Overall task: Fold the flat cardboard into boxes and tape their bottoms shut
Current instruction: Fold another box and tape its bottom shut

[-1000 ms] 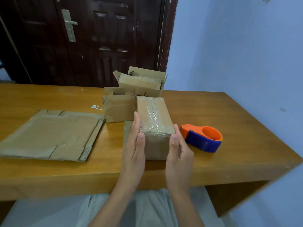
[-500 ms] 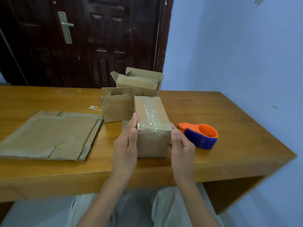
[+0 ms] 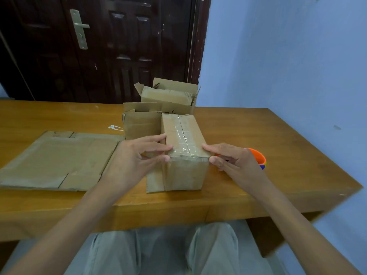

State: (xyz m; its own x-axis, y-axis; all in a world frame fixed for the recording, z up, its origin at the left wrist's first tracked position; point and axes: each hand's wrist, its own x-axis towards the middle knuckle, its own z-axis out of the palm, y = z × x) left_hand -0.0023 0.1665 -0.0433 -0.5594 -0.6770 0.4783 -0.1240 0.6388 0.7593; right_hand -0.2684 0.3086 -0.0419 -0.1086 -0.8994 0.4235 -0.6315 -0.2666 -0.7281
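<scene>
Standing near the front edge of the wooden table [image 3: 258,191], the taped box [image 3: 184,153] has clear tape along its top seam, and the left hand [image 3: 135,157] and right hand [image 3: 236,161] touch its near top corners with fingers nearly straight, grasping nothing. Behind it sit two open boxes [image 3: 142,124], a flat cardboard stack [image 3: 59,159] lies to the left, and an orange tape dispenser [image 3: 259,158] peeks out behind the right hand.

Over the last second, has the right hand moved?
Yes. The right hand has slid from the near end of the taped box up to its top right edge, now covering more of the tape dispenser.
</scene>
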